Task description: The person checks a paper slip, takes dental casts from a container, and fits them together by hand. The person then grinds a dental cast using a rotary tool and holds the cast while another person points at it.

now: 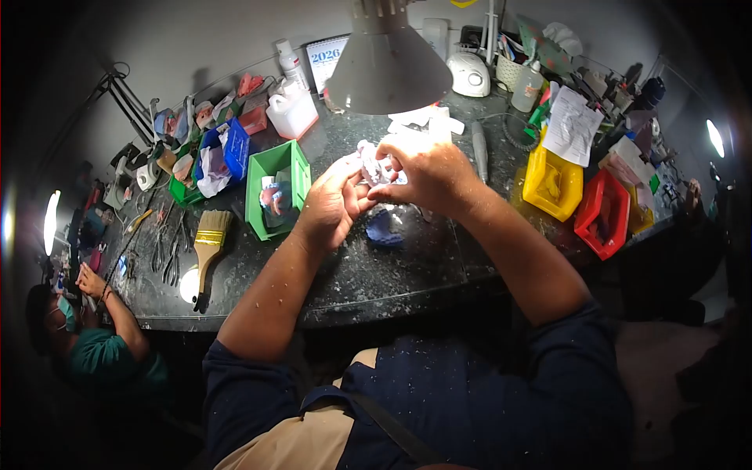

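Under the lamp, a small pinkish-white piece (371, 162) that looks like a dental mould is held up between my two hands. My left hand (333, 205) supports it from the left with curled fingers. From the right, the fingers and thumb of my right hand (432, 174) close round it, and strong glare hides part of the grip. A dark blue dental model (384, 227) rests on the dusty bench (345, 290) just below my hands. Left of my left hand stands a green bin (254, 192) with a bagged item inside.
A grey lamp shade (389, 70) hangs over the work. A wide paintbrush (210, 243) and several metal tools lie left. Blue (235, 149), yellow (548, 188) and red (601, 215) bins flank the bench. A grey handpiece (479, 153) lies behind my right hand. A co-worker (110, 345) sits far left.
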`<state>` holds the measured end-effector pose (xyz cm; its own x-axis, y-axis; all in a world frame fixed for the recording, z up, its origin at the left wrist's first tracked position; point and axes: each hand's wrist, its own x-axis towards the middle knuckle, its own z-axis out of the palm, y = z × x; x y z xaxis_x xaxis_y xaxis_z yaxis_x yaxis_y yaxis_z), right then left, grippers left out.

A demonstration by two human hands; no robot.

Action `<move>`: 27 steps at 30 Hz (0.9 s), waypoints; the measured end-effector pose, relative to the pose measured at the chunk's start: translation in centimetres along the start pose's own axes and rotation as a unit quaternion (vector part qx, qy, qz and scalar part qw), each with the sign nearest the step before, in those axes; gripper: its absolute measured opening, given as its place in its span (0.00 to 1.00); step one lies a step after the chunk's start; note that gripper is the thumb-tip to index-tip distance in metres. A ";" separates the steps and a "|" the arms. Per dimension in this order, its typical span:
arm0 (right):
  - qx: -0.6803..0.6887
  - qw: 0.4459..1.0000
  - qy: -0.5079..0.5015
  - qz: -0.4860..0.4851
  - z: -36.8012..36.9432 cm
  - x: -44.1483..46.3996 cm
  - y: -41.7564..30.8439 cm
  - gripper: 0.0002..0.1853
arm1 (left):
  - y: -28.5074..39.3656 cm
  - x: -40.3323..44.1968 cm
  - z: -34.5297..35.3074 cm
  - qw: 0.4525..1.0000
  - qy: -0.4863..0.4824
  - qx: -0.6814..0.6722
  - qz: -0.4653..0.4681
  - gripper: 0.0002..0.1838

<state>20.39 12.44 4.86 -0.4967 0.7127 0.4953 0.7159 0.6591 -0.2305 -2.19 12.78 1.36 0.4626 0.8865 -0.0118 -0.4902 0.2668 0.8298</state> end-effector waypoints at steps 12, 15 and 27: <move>0.411 0.897 0.035 0.157 1.9 -1.1 1.0 0.19 | 0.2 -0.6 1.9 0.992 0.072 0.092 0.039 0.24; 0.484 0.852 0.036 0.197 1.4 -1.1 0.3 0.15 | 0.2 -0.7 1.9 0.992 0.069 0.099 0.043 0.24; 0.305 0.943 0.101 0.082 1.5 -1.2 1.1 0.13 | -0.8 -0.6 1.2 0.992 0.035 0.102 0.058 0.25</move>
<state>21.10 12.65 2.75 -0.2558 0.7978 0.5459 0.3287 0.6028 -0.7270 -1.18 11.62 1.38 0.3556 0.9329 0.0577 -0.3742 0.0856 0.9234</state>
